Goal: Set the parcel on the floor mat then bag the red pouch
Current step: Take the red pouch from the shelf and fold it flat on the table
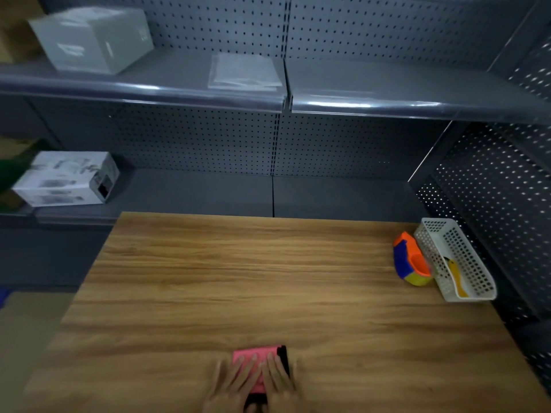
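The red pouch (257, 357) with a black edge lies flat on the wooden table (238, 278) near its front edge. My left hand (231, 383) and my right hand (278, 380) both rest on top of the pouch with straight fingers pointing away from me. The hands are blurred. A stack of clear plastic bags (244, 71) lies on the upper shelf. A grey box (92, 40) stands on the upper shelf at the left. No floor mat is in view.
A white printed box (67, 178) sits on the lower shelf at the left. At the table's right edge stand an orange-and-blue tape dispenser (411, 260) and a white perforated basket (456, 260) holding a yellow tool. Grey pegboard shelving surrounds the table.
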{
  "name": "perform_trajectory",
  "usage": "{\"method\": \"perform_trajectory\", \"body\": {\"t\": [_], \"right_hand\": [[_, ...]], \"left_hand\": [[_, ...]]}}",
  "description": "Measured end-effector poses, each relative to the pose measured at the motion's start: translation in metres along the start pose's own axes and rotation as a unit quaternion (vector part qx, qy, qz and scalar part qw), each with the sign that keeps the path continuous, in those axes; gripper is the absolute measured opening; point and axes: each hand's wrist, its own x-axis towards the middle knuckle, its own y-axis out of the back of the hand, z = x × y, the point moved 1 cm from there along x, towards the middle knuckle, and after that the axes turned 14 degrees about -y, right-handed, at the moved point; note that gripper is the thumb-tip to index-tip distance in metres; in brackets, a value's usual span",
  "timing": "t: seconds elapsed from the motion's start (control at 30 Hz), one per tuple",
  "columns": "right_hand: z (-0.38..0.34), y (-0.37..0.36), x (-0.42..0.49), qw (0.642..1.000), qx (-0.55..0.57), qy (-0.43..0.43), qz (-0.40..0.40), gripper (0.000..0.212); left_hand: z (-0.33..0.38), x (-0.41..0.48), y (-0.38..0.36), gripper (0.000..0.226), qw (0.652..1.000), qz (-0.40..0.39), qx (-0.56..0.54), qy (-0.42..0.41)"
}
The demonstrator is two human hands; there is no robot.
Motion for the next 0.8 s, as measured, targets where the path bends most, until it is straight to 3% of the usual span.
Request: {"method": "perform_trajectory", "body": {"t": [0.07, 0.2, 0.33, 0.43, 0.63, 0.73, 0.8], "right_hand": [[0.0, 0.013, 0.02, 1.0, 0.015, -0.007, -0.01, 0.05], [-0.02, 0.0, 0.032, 0.998, -0.049, -0.005, -0.028, 0.064], [-0.039, 0.001, 0.044, 0.988, -0.152, 0.009, -0.022, 0.097], [-0.041, 0.009, 0.075, 0.977, -0.206, 0.055, 0.002, 0.103], [-0.049, 0.013, 0.127, 0.979, -0.197, 0.029, -0.039, 0.084], [-0.059, 0.024, 0.16, 0.982, -0.182, 0.016, -0.041, 0.062], [-0.063, 0.028, 0.18, 0.983, -0.173, 0.009, -0.062, 0.066]], "left_hand": [[-0.007, 0.004, 0.003, 0.093, 1.0, -0.023, -0.015, 0.009], [-0.028, 0.024, 0.022, 0.105, 0.996, -0.032, -0.082, 0.0], [-0.048, 0.048, 0.037, 0.086, 0.99, -0.071, -0.116, 0.033], [-0.059, 0.069, 0.049, 0.077, 0.987, -0.082, -0.128, 0.047], [-0.093, 0.116, 0.061, 0.074, 0.987, -0.068, -0.136, 0.059], [-0.114, 0.141, 0.065, 0.069, 0.987, -0.069, -0.13, 0.065], [-0.126, 0.156, 0.069, 0.068, 0.988, -0.074, -0.119, 0.072]]}}
